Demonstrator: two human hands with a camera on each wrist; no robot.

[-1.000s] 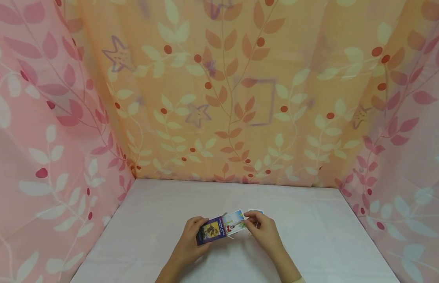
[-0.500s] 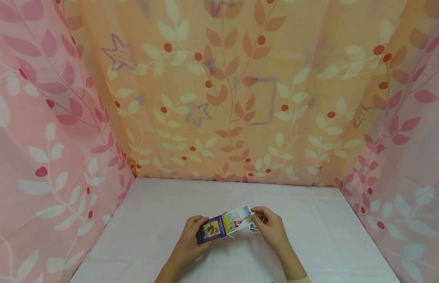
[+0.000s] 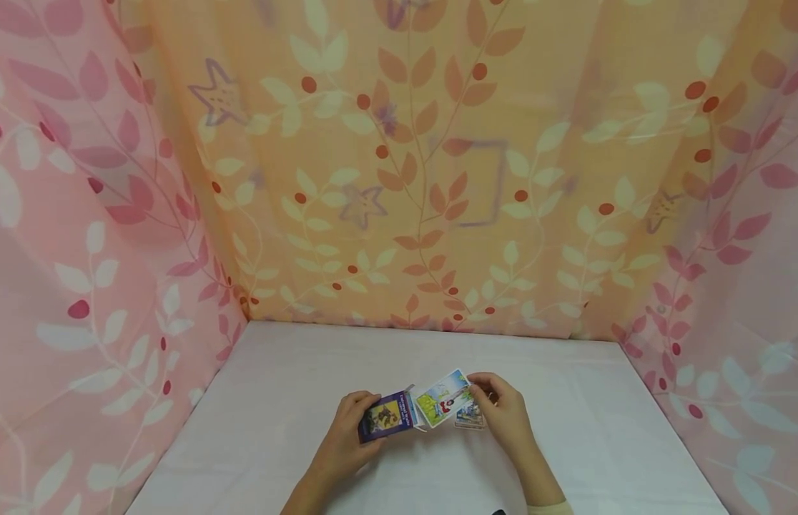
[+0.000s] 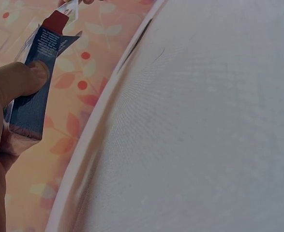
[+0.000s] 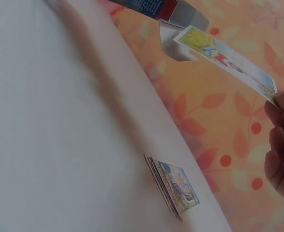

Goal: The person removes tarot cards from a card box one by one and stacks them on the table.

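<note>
My left hand [image 3: 349,434] grips a dark blue and purple card box [image 3: 384,418], its thumb pressed along one side in the left wrist view. The box's flaps stand open at the end facing right. My right hand [image 3: 504,409] pinches one picture card [image 3: 442,398] by its far corner, between thumb and fingers. This card shows a figure in red and white on a yellow-green ground under blue sky. Its near end lies close by the box's open mouth. Below the right hand, a small stack of cards [image 5: 176,189] rests on the white table.
The white cloth-covered table [image 3: 296,372] reaches back to a patterned orange curtain [image 3: 412,179]. Pink leaf-print curtains [image 3: 103,250] hang at both sides. A small dark object [image 3: 498,512] pokes in at the bottom edge of the head view.
My right hand has moved right and drawn the card out of the box, tilting it. More of the card stack now shows beneath it. The left hand and box have stayed nearly still.
</note>
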